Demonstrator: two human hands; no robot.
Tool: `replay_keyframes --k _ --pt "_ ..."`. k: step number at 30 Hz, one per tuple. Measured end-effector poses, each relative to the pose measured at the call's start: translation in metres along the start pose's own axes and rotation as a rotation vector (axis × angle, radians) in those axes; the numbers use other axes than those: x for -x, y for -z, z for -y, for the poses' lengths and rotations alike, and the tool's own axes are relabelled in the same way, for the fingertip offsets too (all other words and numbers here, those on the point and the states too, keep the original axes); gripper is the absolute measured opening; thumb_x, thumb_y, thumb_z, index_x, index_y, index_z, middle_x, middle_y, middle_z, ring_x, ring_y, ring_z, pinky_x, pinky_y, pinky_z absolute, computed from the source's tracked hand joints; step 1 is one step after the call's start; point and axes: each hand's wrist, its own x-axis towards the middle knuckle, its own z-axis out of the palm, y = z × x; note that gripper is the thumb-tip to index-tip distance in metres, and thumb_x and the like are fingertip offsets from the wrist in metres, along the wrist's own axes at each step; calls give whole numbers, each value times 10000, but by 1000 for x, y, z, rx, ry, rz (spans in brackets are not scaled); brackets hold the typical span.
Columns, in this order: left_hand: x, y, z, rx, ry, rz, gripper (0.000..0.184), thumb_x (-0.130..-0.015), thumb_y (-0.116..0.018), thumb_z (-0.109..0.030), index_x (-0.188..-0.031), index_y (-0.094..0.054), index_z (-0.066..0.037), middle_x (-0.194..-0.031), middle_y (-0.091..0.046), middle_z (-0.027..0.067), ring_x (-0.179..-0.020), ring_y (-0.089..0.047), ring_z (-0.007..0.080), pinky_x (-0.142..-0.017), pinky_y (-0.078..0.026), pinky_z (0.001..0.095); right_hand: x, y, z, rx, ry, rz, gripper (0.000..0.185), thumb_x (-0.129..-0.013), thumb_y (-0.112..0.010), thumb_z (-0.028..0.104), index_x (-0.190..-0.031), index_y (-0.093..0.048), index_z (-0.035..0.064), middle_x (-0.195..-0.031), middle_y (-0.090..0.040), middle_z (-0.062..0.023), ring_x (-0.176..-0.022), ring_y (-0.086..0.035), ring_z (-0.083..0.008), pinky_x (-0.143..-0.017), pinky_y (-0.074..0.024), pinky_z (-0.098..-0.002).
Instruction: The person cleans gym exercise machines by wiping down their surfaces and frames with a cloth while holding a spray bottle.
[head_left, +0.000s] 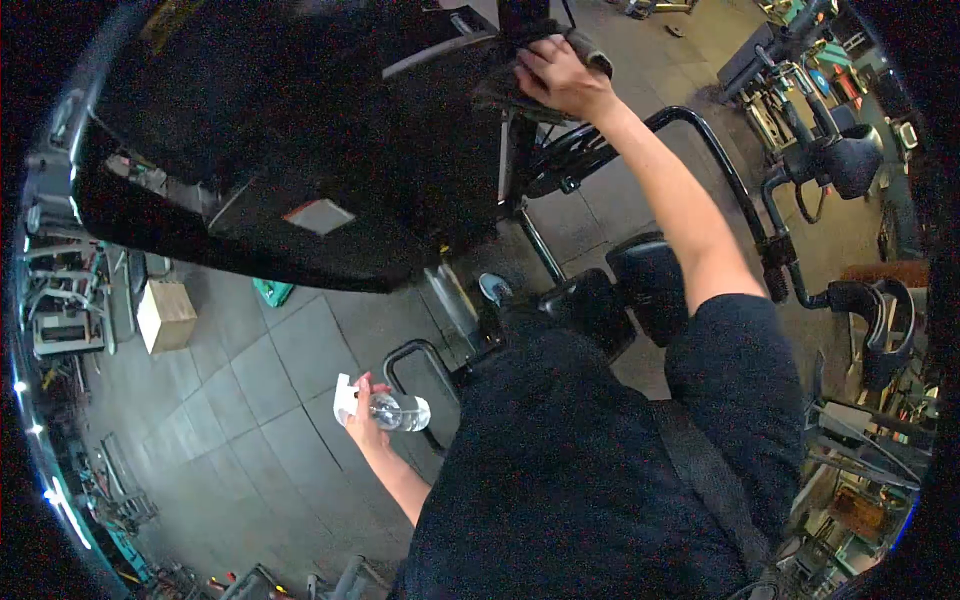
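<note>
A clear spray bottle with a white trigger head is in my left hand, low on the left side of my body. The fingers wrap around its neck, and the bottle lies tilted sideways in view. My right hand reaches out at the top, bent over a dark cloth that bunches around the fingers. It presses against the edge of a large black exercise machine. Part of the cloth blends into the black surface, so its full outline cannot be made out.
A black curved handlebar and padded seat stand close to my right arm. A wooden box and a green item rest on the grey tiled floor. More gym equipment lines the right side.
</note>
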Motion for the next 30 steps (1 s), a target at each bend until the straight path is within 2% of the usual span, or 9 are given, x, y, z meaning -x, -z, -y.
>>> replay_keyframes --k 3,6,8,10,12,15,18,23,30 --pt "2 5 0 -2 24 -12 328 -908 -736 -217 -1110 -675 33 -779 -705 116 -698 -683 194 -606 -499 296 1 8 14 -130 -321 -319 199 -838 -721 177 -940 -718 6 -939 -662 -136 -995 -617 -312 -865 -537 -377" --pt "-3 9 6 21 8 18 307 -905 -738 -198 -1106 -678 26 -778 -706 108 -699 -684 184 -589 -479 285 -9 9 43 -42 -431 -245 147 -807 -725 157 -873 -710 27 -892 -645 -124 -1017 -619 -322 -900 -522 -372" --pt "1 13 -2 -9 15 51 292 -907 -734 -190 -1099 -677 22 -779 -705 104 -693 -684 183 -590 -479 283 -4 33 44 29 -335 -143 166 -792 -722 172 -916 -702 64 -971 -647 -106 -1134 -597 -304 -988 -493 -381" --pt "0 15 -4 -24 -20 104 284 -912 -726 -183 -1101 -672 23 -790 -705 107 -695 -688 188 -592 -485 284 5 54 36 379 192 155 268 -810 -718 254 -1039 -685 120 -1109 -619 -76 -1200 -555 -261 -1066 -453 -414" --pt "1 13 -6 3 -37 119 285 -919 -719 -185 -1104 -668 24 -800 -706 113 -700 -692 201 -598 -499 288 24 69 42 439 140 287 458 -821 -703 341 -1241 -622 177 -1352 -542 -51 -1311 -479 -223 -1156 -372 -443" --pt "10 5 -14 4 -69 130 290 -921 -717 -192 -1106 -666 26 -804 -706 115 -713 -697 213 -620 -517 305 59 73 51 131 -3 -59 622 -884 -678 383 -1453 -487 222 -1569 -390 -49 -1407 -411 -224 -1187 -319 -426" --pt "19 -1 -24 -10 -38 163 340 -920 -719 -248 -1112 -657 25 -785 -691 95 -726 -681 213 -657 -497 320 65 72 87 161 -400 -306 655 -882 -694 398 -1464 -476 191 -1546 -417 -56 -1402 -415 -218 -1172 -334 -422" --pt "23 -1 -24 -77 -117 149 373 -933 -699 -307 -1118 -662 15 -793 -697 95 -731 -681 201 -633 -480 306 43 66 135 30 -935 -676 715 -907 -654 311 -1483 -376 -8 -1504 -397 -235 -1389 -370 -437 -1156 -310 -511" --pt "13 7 -18 -238 -96 128 424 -945 -675 -364 -1160 -661 1 -814 -705 99 -749 -658 166 -635 -464 294 18 87 132 27 -1200 -964 625 -895 -663 276 -1387 -465 -53 -1358 -535 -230 -1285 -485 -404 -1110 -348 -480"
